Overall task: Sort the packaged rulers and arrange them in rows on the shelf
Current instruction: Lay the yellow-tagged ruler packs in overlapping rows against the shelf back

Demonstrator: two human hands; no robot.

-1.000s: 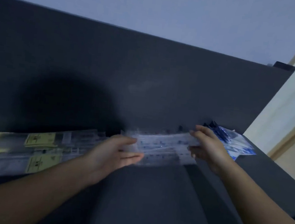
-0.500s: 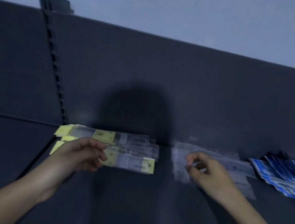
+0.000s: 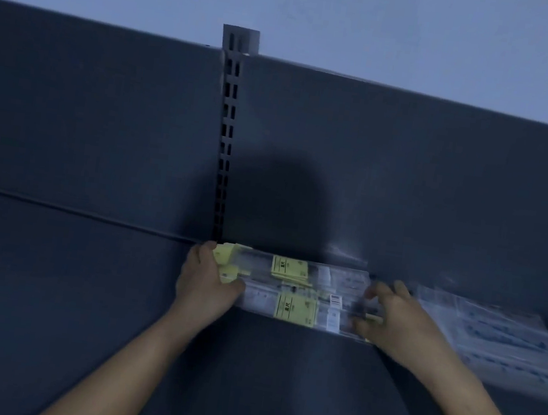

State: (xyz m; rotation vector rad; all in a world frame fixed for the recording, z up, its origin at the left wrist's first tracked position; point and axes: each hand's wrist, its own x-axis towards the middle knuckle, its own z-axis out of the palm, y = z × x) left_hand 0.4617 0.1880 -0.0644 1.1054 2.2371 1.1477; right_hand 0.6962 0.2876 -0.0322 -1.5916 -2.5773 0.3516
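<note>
The yellow-labelled packaged rulers [image 3: 293,292] lie in a row at the back of the dark shelf [image 3: 100,289], just right of the slotted upright [image 3: 226,132]. The left hand [image 3: 203,279] grips their left end and the right hand [image 3: 393,320] curls its fingers round their right end. A pile of clear ruler packs [image 3: 492,330] lies just beside them on the right.

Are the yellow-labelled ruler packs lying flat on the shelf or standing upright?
Lying flat: the yellow-labelled ruler packs lie lengthwise on the shelf, labels facing up.
</note>
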